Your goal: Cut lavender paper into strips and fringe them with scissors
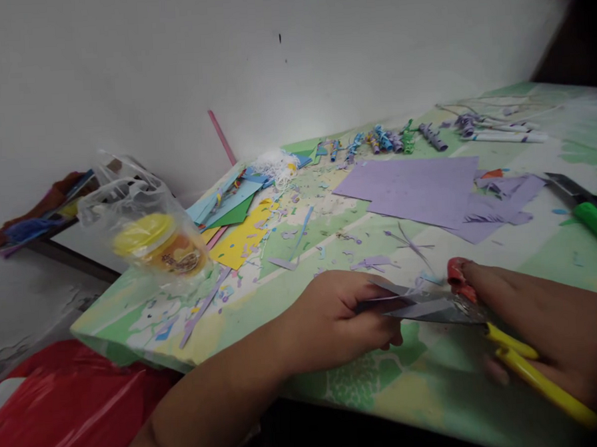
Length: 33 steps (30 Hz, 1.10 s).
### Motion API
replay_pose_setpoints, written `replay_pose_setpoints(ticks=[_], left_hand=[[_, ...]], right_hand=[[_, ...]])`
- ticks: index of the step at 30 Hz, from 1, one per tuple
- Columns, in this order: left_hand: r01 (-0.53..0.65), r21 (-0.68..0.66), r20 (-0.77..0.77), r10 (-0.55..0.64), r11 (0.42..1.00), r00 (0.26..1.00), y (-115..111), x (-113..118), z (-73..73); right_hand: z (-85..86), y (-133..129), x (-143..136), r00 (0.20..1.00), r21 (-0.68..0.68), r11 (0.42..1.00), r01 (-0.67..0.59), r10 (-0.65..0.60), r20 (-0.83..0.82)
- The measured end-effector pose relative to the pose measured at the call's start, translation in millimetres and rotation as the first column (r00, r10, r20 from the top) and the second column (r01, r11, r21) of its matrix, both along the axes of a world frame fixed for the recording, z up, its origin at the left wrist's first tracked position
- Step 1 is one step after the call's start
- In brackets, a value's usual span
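Note:
My left hand [348, 314] is closed on a piece of folded purple-grey paper [423, 304] above the table's front edge. My right hand [543, 317] is closed round scissors with yellow handles [542, 384]; their blades reach left beside the paper, blurred, so I cannot tell whether they touch it. Something red [460, 278] covers a fingertip of that hand. Flat purple sheets [417, 187] lie behind my hands, with cut purple scraps [508, 206] at their right.
A green-handled cutter [596, 224] lies at the right. Small rolled paper pieces [394, 140] and white pens [504, 135] line the back. At left stands a yellow-lidded cup [167, 247] in a plastic bag, near coloured sheets [242, 236]. Paper bits litter the table [348, 214].

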State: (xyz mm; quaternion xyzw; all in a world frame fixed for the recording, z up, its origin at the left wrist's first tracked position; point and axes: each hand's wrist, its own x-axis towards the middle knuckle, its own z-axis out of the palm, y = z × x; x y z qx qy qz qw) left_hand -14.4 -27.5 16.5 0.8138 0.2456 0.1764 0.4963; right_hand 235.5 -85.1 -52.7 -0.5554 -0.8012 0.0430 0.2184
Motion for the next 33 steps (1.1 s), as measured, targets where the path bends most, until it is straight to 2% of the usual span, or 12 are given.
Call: replay_pose_setpoints(ticks=[3, 9, 14, 20, 27, 33], left_hand=[[0.047, 0.044, 0.01, -0.048, 0.998, 0.999, 0.7, 1.0, -1.6], [0.077, 0.041, 0.0, -0.077, 0.996, 0.997, 0.8, 1.2, -3.9], [0.052, -0.004, 0.083, -0.051, 0.999, 0.995, -0.2, -0.1, -6.7], [-0.052, -0.096, 0.137, 0.065, 0.994, 0.988, -2.1, 1.9, -5.5], [-0.017, -0.031, 0.12, 0.021, 0.999, 0.993, -1.8, 0.6, -5.5], [-0.002, -0.011, 0.12, 0.003, 1.0, 0.993, -1.4, 0.9, -5.5]], right_hand=[[-3.6, -1.2, 1.5, 0.99, -0.016, 0.995, -0.1, 0.101, 0.102], [-4.2, -1.8, 1.1, 0.98, 0.044, 0.99, -0.135, 0.127, 0.151], [-4.6, -1.7, 1.5, 0.976, 0.119, 0.983, -0.14, 0.117, 0.186], [-6.3, -1.5, 2.4, 0.975, 0.165, 0.978, -0.124, 0.089, 0.202], [-16.0, 0.3, 4.9, 0.966, 0.166, 0.968, -0.188, 0.151, 0.212], [-11.7, 1.2, 1.7, 0.963, 0.179, 0.969, -0.169, 0.123, 0.241]])
